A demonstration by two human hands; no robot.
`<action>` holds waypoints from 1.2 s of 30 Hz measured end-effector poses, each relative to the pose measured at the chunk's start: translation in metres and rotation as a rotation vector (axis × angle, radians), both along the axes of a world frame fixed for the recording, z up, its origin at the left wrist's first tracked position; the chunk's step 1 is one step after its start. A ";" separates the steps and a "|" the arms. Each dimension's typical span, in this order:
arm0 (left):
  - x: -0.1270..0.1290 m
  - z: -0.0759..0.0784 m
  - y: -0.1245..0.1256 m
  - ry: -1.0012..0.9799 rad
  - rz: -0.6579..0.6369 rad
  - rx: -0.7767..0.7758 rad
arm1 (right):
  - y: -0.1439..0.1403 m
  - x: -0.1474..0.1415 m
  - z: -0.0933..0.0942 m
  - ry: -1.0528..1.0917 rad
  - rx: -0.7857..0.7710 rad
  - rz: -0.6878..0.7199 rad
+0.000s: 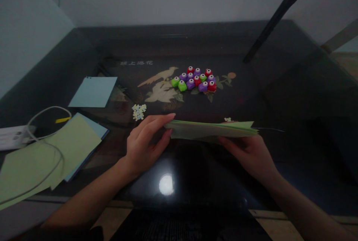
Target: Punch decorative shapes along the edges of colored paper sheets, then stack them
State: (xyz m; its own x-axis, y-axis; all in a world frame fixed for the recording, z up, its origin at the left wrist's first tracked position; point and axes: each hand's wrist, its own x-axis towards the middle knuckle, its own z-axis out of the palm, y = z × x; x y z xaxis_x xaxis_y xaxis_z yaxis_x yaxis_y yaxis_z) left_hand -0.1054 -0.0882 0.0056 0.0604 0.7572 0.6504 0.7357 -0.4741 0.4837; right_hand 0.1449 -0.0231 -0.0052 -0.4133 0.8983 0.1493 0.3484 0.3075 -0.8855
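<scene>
Between my two hands is a thin stack of green paper sheets [195, 131], raised above the dark table and seen nearly edge-on. My left hand [147, 140] pinches its left end, thumb below and fingers on top. At the right end, my right hand [248, 151] grips the sheets with the thumb on the near side; its other fingers are mostly hidden behind the paper. A small pile of tiny paper cut-outs [139, 112] lies just beyond my left hand. More cut-outs [228, 119] show partly behind the stack.
Several red, purple and green craft punches [196, 80] cluster at mid-table. To the left lie a blue sheet [93, 91], green sheets [69, 136] over blue ones, a white cable [60, 155] and a white power strip [12, 136]. A dark bar [275, 21] slants up at the right.
</scene>
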 end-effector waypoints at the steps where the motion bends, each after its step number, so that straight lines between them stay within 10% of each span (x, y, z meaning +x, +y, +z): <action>1: 0.000 -0.001 0.000 -0.026 -0.005 -0.012 | 0.000 0.000 0.000 0.002 0.003 0.002; 11: 0.017 -0.019 -0.002 -0.569 -0.127 -0.403 | -0.001 -0.005 0.002 0.038 -0.032 0.053; 36: 0.012 -0.060 0.000 -0.394 -0.067 -0.525 | -0.003 -0.011 -0.033 -0.093 0.060 0.116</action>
State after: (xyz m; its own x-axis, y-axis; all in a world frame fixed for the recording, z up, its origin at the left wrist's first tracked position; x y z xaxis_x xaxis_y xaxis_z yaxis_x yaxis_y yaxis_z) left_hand -0.0931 -0.0879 -0.0546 -0.0488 0.9827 0.1786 0.4331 -0.1403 0.8903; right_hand 0.1339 -0.0266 -0.0386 -0.5286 0.8342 0.1572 0.3870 0.4017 -0.8300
